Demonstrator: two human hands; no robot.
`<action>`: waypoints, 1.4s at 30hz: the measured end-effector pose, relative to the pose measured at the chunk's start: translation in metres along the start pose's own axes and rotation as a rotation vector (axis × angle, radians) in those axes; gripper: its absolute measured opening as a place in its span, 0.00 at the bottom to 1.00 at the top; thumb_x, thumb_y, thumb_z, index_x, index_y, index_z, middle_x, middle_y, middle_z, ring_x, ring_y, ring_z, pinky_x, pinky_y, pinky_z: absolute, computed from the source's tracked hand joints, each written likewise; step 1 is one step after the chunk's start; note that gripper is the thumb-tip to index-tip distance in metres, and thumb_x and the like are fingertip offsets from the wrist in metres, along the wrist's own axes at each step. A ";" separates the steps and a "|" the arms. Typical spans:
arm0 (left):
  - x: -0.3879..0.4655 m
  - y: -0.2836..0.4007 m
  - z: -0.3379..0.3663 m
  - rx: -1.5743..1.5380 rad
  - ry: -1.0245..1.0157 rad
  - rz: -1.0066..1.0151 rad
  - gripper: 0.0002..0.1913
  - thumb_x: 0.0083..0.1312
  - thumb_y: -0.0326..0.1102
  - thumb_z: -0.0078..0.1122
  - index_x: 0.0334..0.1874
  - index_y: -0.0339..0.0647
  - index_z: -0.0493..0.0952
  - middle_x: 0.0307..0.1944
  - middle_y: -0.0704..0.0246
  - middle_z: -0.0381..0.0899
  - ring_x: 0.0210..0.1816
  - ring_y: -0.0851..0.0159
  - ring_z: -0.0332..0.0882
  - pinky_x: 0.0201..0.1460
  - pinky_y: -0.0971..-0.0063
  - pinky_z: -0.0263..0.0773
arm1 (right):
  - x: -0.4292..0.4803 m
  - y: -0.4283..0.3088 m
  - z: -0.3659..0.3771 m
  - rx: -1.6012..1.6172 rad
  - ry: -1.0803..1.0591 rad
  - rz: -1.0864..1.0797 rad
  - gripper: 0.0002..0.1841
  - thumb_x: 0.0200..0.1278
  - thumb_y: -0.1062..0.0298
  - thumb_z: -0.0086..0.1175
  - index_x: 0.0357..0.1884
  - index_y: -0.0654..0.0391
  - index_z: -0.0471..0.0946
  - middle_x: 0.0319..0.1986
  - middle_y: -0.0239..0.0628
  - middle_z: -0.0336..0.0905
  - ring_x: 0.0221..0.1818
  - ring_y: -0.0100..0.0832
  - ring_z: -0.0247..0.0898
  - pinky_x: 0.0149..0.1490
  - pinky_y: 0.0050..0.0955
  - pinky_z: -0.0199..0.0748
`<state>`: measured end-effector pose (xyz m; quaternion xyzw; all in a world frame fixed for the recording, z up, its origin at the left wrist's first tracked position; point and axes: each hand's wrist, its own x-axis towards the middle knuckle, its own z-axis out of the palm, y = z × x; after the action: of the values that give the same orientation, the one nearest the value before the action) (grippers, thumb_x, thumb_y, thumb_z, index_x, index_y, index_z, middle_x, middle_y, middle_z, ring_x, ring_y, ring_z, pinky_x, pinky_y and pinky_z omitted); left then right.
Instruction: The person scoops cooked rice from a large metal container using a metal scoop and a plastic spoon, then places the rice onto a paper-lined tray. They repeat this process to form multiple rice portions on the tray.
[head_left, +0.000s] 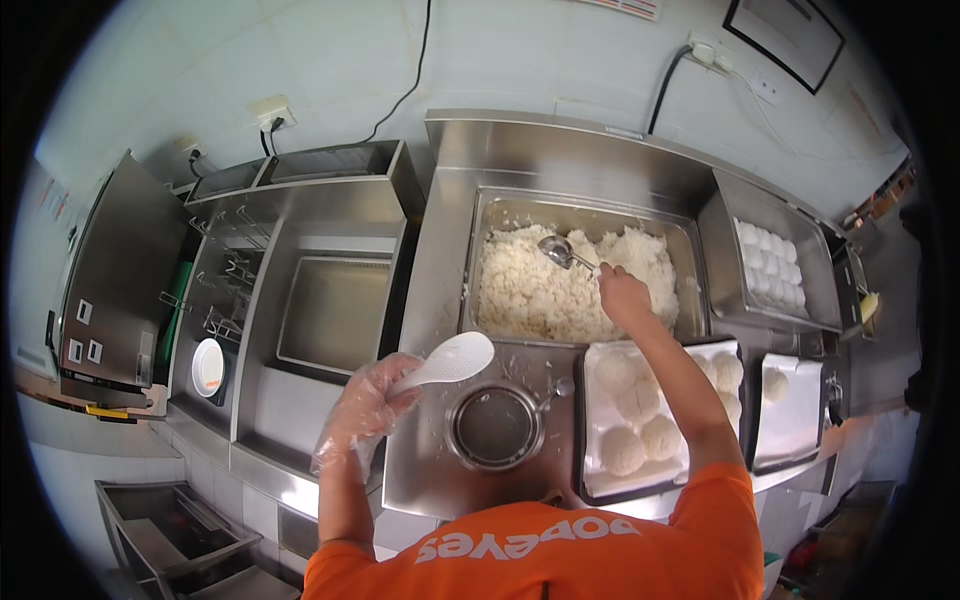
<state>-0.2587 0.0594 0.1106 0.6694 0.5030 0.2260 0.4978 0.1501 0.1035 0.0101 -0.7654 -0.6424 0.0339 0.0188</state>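
My left hand (354, 412), in a clear plastic glove, grips the handle of a white dimpled rice paddle (460, 357). The paddle is held above the left part of the steel counter. My bare right hand (625, 297) is closed around the handle of a metal portion scoop (556, 252). Its bowl is at the cooked white rice (547, 300) in a deep steel pan (585, 208); whether it touches the rice is hard to tell. Below the paddle sits a round steel container (495, 426). Under my right forearm, a lined dark tray (652, 474) bears several rice balls (622, 451).
At right, a smaller lined tray (787, 435) holds one rice ball (775, 385). Behind it, a steel bin (720, 274) contains rows of white wrapped rounds (771, 264). A steel well unit (334, 315) and wire hooks (240, 270) stand left, near a white round dish (208, 366).
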 end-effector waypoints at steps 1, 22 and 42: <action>0.007 -0.002 0.001 -0.006 0.013 -0.003 0.15 0.57 0.20 0.61 0.46 0.42 0.75 0.24 0.79 0.67 0.26 0.80 0.62 0.28 0.83 0.59 | 0.018 -0.010 0.013 -0.049 -0.054 -0.027 0.13 0.62 0.70 0.47 0.48 0.59 0.73 0.39 0.49 0.78 0.40 0.44 0.79 0.42 0.39 0.77; 0.139 -0.063 0.088 0.511 0.137 0.203 0.23 0.65 0.30 0.48 0.64 0.55 0.67 0.43 0.51 0.78 0.44 0.49 0.78 0.47 0.60 0.72 | 0.008 -0.040 0.037 1.125 -0.916 0.225 0.17 0.69 0.54 0.46 0.40 0.61 0.74 0.19 0.33 0.70 0.14 0.23 0.62 0.17 0.26 0.60; 0.171 -0.012 0.168 0.512 0.092 0.239 0.28 0.60 0.28 0.46 0.65 0.57 0.67 0.35 0.52 0.80 0.37 0.49 0.80 0.40 0.56 0.72 | -0.052 -0.060 0.001 1.585 -0.182 0.397 0.11 0.67 0.61 0.49 0.36 0.60 0.72 0.18 0.31 0.67 0.13 0.22 0.57 0.16 0.25 0.57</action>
<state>-0.0618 0.1390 -0.0020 0.8170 0.4833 0.1788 0.2588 0.0818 0.0631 0.0147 -0.6185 -0.2795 0.5422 0.4954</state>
